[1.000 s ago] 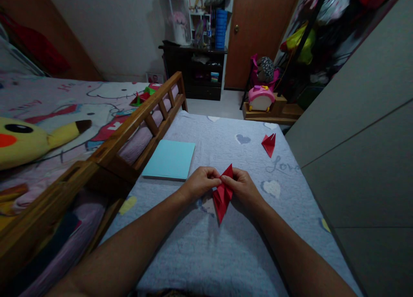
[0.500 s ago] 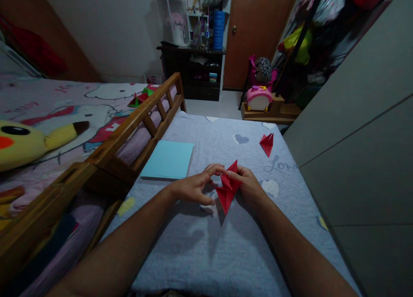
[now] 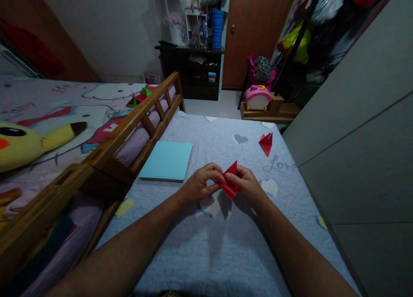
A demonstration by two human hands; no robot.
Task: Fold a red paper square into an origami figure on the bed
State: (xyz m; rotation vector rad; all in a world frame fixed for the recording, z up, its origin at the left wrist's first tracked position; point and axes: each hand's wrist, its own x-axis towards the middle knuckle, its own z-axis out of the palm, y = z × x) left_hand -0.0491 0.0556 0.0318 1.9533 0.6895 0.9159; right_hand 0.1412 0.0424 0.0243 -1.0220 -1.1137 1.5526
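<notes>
A piece of folded red origami paper (image 3: 231, 189) is held between my two hands, a little above the bed. My left hand (image 3: 204, 181) pinches its left side between thumb and fingers. On the other side, my right hand (image 3: 248, 183) grips the paper with the thumb on top and the fingers behind, partly hidden. A second red folded paper (image 3: 266, 143) lies on the sheet, farther off to the right. To the left of my hands rests a stack of light blue square paper (image 3: 167, 160).
The bed has a pale blue sheet (image 3: 200, 254). A wooden rail (image 3: 135, 125) runs along its left, with a yellow plush toy (image 3: 38, 142) beyond. A tall pale cabinet (image 3: 358, 150) borders the right. Past the foot stand a dark cabinet (image 3: 174, 69) and a door (image 3: 254, 38).
My left hand has closed from spread fingers to a pinch on the red paper. The paper has turned and looks more folded together. My right hand has stayed nearly in place.
</notes>
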